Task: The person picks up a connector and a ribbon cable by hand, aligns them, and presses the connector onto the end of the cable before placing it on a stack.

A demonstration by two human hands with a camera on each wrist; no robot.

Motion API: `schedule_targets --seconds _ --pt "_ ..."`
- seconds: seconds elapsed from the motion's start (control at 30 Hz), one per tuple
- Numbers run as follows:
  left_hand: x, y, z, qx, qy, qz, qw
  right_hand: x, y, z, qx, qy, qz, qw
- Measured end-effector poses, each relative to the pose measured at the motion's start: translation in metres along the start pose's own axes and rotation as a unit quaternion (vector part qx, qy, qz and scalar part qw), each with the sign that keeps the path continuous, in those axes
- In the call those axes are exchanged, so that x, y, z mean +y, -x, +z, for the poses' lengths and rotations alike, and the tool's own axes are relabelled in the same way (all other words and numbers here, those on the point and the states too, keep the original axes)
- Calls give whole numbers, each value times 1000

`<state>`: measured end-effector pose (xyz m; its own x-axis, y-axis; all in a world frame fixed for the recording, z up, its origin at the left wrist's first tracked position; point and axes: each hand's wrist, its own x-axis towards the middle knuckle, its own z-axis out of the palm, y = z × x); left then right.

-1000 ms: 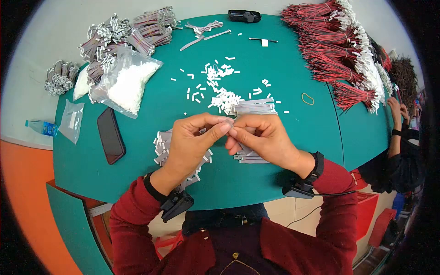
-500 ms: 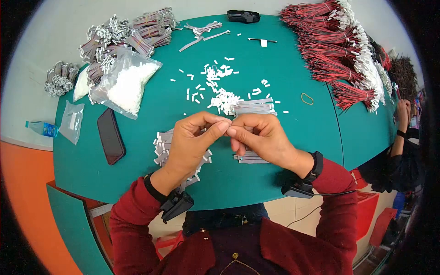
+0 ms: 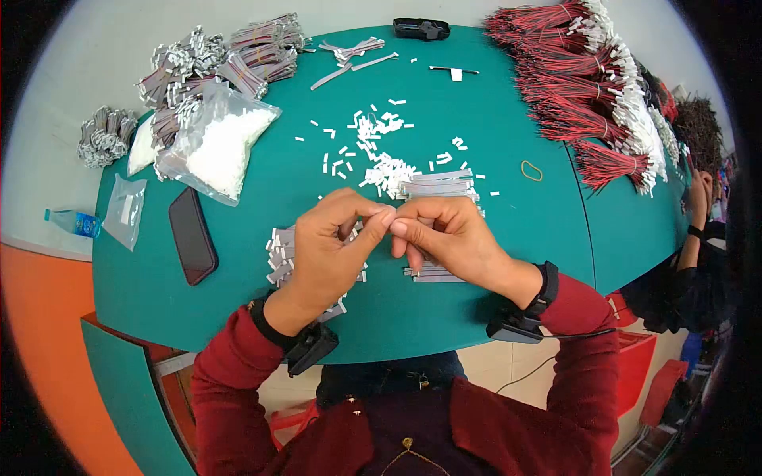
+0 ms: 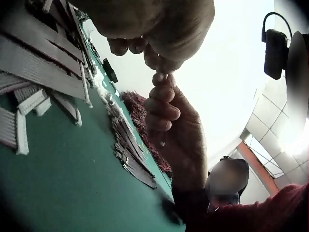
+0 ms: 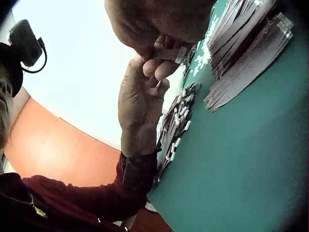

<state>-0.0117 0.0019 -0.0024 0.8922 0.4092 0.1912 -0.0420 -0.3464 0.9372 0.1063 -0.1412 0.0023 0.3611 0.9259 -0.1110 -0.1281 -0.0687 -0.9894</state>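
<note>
My left hand (image 3: 333,242) and right hand (image 3: 460,242) meet fingertip to fingertip above the green table. A short grey ribbon cable (image 5: 170,54) shows under the right hand's fingers in the right wrist view. Between the left fingers, a small white connector (image 5: 159,84) peeks out; the pinched tips hide most of it. Below the left hand lies a loose heap of ribbon cables with white ends (image 3: 280,255). Grey ribbon cables (image 3: 436,274) lie under the right hand, and another stack (image 3: 440,184) just beyond it. Loose white connectors (image 3: 389,173) are heaped ahead of both hands.
A phone (image 3: 192,236), a bag of white connectors (image 3: 230,143) and cable bundles (image 3: 186,63) occupy the left side. Red-and-black wire bundles (image 3: 571,87) line the right edge. A rubber band (image 3: 532,170) lies nearby, and another person's arm (image 3: 694,218) is at far right.
Both hands keep their fingertips together and shift very slightly left. The left wrist turns a little. At far right, the other person's hands have moved.
</note>
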Motion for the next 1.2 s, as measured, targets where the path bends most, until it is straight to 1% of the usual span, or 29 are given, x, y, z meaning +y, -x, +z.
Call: schedule_targets --seconds 0.07,0.17,0.27,0.47,0.57,0.67,0.77,0.87,0.97,1.2 --pt "1 0 -1 -9 -1 -16 1000 0 0 0 8 -1 -1 1000" --pt "-1 -5 -1 -4 57 22 998 -4 0 1 27 -12 -11 1000" --pt "-1 -5 -1 -11 76 18 997 -4 0 -1 24 5 -15 1000" --pt "1 -3 -1 -40 72 -45 996 -7 1 -1 23 15 -21 999" --pt "-1 -3 -1 -42 98 -23 994 -6 0 -2 19 6 -13 1000" --pt "-6 -5 -3 -37 94 -22 995 -6 0 -4 14 -13 -1 1000" --pt "2 -7 -2 -44 182 -82 979 -8 0 -6 16 -25 0 1000" --pt "7 -6 -2 -59 194 -90 975 -8 0 -7 18 -30 -4 999" --pt "4 -7 1 -56 225 -77 970 -9 1 -6 22 -19 -1 1000" --pt "3 -6 -3 -72 192 -94 974 -8 2 -4 29 4 -10 1000"
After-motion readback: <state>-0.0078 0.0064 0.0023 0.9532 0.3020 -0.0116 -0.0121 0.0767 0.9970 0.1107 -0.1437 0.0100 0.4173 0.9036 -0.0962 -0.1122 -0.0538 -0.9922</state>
